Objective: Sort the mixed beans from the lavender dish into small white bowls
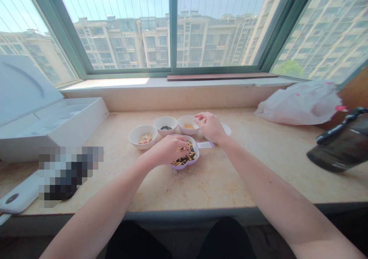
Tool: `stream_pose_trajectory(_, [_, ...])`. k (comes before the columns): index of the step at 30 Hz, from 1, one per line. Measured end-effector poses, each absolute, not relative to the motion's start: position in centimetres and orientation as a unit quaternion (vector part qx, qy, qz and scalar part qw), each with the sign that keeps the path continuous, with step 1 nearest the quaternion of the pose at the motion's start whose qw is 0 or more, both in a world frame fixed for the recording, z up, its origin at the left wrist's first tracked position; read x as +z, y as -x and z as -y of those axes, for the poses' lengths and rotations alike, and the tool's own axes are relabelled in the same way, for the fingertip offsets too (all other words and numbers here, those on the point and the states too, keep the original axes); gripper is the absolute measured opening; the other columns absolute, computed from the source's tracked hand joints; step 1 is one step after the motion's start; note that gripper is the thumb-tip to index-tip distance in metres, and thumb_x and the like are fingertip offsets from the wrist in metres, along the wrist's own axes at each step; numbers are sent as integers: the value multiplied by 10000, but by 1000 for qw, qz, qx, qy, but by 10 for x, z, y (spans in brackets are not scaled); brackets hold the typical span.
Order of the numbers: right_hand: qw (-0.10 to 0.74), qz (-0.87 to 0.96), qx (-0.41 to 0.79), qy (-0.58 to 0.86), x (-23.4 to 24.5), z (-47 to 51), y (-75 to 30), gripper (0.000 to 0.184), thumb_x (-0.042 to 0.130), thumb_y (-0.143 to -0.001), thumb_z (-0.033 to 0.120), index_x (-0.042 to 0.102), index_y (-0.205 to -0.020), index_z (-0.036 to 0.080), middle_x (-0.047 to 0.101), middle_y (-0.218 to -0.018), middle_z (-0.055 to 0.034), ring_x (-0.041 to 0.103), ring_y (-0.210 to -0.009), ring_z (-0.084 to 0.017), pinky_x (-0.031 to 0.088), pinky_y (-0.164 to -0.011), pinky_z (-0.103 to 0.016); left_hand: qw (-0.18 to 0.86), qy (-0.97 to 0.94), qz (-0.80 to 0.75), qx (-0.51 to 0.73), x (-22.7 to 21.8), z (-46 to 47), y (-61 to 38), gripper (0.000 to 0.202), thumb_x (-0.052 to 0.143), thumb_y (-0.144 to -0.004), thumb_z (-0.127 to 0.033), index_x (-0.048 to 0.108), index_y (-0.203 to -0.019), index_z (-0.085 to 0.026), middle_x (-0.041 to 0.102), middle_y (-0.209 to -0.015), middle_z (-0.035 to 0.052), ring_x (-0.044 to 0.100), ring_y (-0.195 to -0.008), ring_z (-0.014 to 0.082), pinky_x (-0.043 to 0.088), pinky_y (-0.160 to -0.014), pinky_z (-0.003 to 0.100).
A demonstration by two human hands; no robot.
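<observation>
My left hand [172,148] reaches over a purple-rimmed dish [184,167] with a labelled handle [205,145]. Its fingertips dip into the mixed beans [184,160], dark, yellow and pale, and look pinched together. My right hand [211,125] hovers at the right rim of a white bowl [184,131] of small yellow beans [189,126]. Its fingers are bent and drawn together; whether a bean is between them is too small to see. Beside it are a white bowl [161,120] of black beans [166,128] and a white bowl [138,142] of pale and reddish pieces [145,139].
Behind my right wrist a white dish [227,129] is partly hidden. An open white box [77,124], a white power strip [21,193] and a blurred-out dark object stand left. At right are a white plastic bag [299,103] and a dark translucent pitcher [336,147]. A window backs the counter.
</observation>
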State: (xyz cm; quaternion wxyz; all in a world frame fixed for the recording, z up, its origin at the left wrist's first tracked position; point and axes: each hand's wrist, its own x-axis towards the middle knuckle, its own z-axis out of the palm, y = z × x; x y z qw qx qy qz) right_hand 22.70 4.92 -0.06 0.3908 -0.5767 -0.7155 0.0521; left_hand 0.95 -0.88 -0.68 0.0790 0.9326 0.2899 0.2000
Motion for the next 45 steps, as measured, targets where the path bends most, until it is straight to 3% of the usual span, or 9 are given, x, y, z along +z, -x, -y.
stream_pose_trajectory(4, [395,716,52,574,-1,-49,-226,149,665,-919,227,773,-1005,172,759,-987,-94,674,-833,-209,506,-850,-345,28,-907,-302,291,0,11,-5,126,659,-951,-232,785,-942,-229,765,-905,18,694,-772,151,505,-704,269])
stream_pose_trajectory(10, [393,724,64,564,0,-46,-224,148,660,-920,225,763,-1012,170,775,-993,-85,685,-842,-203,514,-852,-338,-117,-799,-274,522,12,13,6,124,664,-958,-263,755,-898,-204,668,-625,-39,601,-558,86,489,-626,219])
stream_pose_trajectory(14, [392,731,61,556,1,-43,-223,144,663,-917,239,762,-995,170,776,-981,-83,681,-834,-204,516,-848,-341,-201,-744,-273,575,22,17,13,102,690,-946,-277,740,-901,-200,647,-583,-58,585,-518,62,484,-601,190])
stream_pose_trajectory(24, [417,718,103,547,5,-38,-219,159,655,-898,270,774,-945,176,779,-926,-80,649,-771,-196,502,-819,-352,-206,-763,-292,539,15,12,10,152,656,-970,-297,752,-891,-208,652,-576,-54,585,-517,64,458,-574,189])
stream_pose_trajectory(29, [434,721,311,443,9,-26,-211,308,649,-901,453,776,-913,173,733,-821,-43,568,-676,-146,445,-651,-290,-156,-802,-330,473,8,8,10,150,649,-966,-263,791,-934,-226,712,-647,-29,607,-552,83,426,-566,202])
stream_pose_trajectory(34, [378,704,450,398,12,-16,-204,452,688,-826,586,776,-922,154,614,-679,4,399,-531,-89,275,-483,-248,-129,-813,-379,423,6,7,11,191,621,-982,-267,810,-961,-249,730,-667,-16,613,-560,98,401,-564,219])
stream_pose_trajectory(45, [342,677,540,365,9,-13,-200,386,801,-725,528,752,-832,161,541,-638,29,376,-548,-84,272,-493,-241,-105,-850,-366,363,1,3,10,275,544,-1006,-243,805,-925,-222,753,-706,12,631,-565,110,404,-548,223])
